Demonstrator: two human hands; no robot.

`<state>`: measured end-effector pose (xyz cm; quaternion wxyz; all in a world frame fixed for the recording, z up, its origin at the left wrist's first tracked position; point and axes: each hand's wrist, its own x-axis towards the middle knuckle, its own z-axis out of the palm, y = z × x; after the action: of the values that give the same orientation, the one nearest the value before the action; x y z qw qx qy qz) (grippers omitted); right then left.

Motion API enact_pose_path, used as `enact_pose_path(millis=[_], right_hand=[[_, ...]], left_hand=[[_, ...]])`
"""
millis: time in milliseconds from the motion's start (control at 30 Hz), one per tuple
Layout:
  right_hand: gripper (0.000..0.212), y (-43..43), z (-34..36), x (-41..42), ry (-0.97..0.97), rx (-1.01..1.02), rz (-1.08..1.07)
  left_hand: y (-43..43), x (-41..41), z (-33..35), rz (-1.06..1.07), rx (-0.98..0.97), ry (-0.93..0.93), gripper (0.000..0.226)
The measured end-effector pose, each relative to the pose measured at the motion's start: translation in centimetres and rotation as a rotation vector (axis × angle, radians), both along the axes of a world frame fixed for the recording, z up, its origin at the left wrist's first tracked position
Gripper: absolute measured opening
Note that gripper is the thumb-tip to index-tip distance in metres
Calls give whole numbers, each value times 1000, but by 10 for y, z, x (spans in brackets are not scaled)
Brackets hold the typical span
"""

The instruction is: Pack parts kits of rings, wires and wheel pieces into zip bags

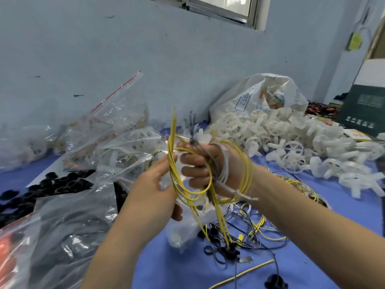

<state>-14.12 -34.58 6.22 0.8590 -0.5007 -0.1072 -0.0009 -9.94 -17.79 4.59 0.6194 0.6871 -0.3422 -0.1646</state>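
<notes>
The looped yellow wires (170, 147) and blurred zip bag (179, 230) hide what the left hand's (152, 184) fingertips touch.
</notes>
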Motion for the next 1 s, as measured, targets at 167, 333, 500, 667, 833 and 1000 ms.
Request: enact_pose_path(millis=[167,333,500,667,833,1000], right_hand=[[22,-66,9,-17,81,183,-87],[43,-108,-25,-48,317,-121,-458],[14,-124,-53,-58,515,-212,-594],[35,-129,-54,-63,598,-241,-539],[28,-125,-55,-66,571,-317,-394],[35,-123,-53,-71,566,-273,-334]], left_hand=[[14,8,10,222,131,-105,63],[25,25,4,317,192,-165,65],[24,34,-4,267,195,-185,67],[28,40,-5,240,213,-174,71],[34,47,-9,227,264,-175,76],[35,48,-9,239,200,-146,68]])
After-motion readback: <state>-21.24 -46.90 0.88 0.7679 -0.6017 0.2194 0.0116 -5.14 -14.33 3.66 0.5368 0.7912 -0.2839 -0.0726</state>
